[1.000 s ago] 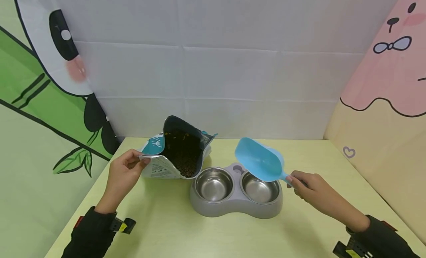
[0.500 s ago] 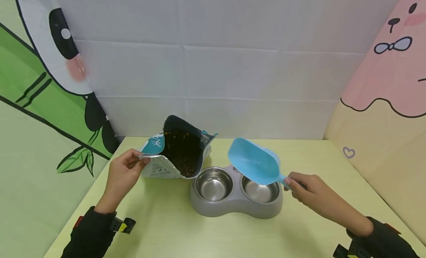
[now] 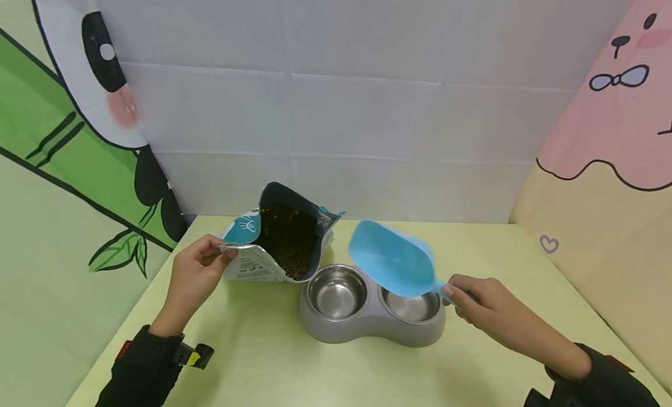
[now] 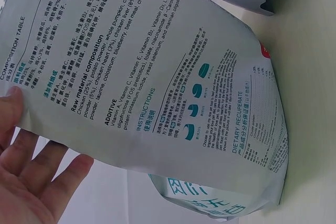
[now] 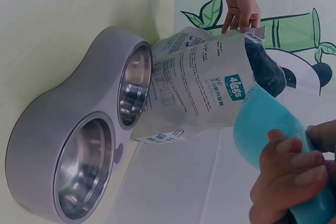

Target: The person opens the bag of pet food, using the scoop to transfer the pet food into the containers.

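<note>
My left hand (image 3: 198, 276) pinches the near left edge of an open pet food bag (image 3: 252, 265) between thumb and fingers. Brown kibble (image 3: 295, 261) shows inside its dark mouth. In the left wrist view the printed back of the bag (image 4: 157, 87) fills most of the frame. A light blue scoop (image 3: 391, 258) hangs in the air with its hollow side in sight and nothing in it. The handle is gripped by my right hand (image 3: 488, 305). Below the scoop, a grey double feeder (image 3: 367, 331) carries two steel bowls; the scoop overlaps the right bowl (image 3: 412, 308).
The left steel bowl (image 3: 337, 293) sits beside the bag, and both bowls show bare metal. A pale yellow table (image 3: 294, 372) meets a white sheet (image 3: 362, 115) at the back. Printed cartoon panels (image 3: 593, 209) flank both sides.
My right hand has carried the scoop leftward toward the bag and slightly lower. My left hand and the bag have stayed in place.
</note>
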{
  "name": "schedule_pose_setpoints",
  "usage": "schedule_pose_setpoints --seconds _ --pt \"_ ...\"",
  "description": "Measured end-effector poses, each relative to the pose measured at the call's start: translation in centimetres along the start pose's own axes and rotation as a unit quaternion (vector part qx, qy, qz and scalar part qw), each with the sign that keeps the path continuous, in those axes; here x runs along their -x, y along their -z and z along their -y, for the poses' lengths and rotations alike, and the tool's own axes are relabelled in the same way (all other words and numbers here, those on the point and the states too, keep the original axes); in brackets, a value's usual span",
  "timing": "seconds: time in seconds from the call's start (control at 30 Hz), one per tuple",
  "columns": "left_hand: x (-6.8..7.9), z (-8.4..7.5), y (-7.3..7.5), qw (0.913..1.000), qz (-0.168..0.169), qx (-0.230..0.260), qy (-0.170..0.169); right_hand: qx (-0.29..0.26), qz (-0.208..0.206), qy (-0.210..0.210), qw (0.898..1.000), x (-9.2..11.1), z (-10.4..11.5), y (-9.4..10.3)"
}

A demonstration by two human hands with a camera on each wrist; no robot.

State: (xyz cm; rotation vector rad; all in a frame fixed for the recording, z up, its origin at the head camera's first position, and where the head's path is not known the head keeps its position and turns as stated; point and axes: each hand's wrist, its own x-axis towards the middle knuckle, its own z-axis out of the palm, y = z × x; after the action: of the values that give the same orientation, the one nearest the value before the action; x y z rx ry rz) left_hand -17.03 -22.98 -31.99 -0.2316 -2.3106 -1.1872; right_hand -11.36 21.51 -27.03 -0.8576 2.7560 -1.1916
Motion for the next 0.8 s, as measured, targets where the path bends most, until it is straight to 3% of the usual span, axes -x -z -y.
schedule_pose_setpoints --seconds 0.8 --pt "0.0 0.3 -0.1 1.0 -0.002 0.0 -0.007 0.026 0.004 0.026 0.999 -1.8 1.9 -0.6"
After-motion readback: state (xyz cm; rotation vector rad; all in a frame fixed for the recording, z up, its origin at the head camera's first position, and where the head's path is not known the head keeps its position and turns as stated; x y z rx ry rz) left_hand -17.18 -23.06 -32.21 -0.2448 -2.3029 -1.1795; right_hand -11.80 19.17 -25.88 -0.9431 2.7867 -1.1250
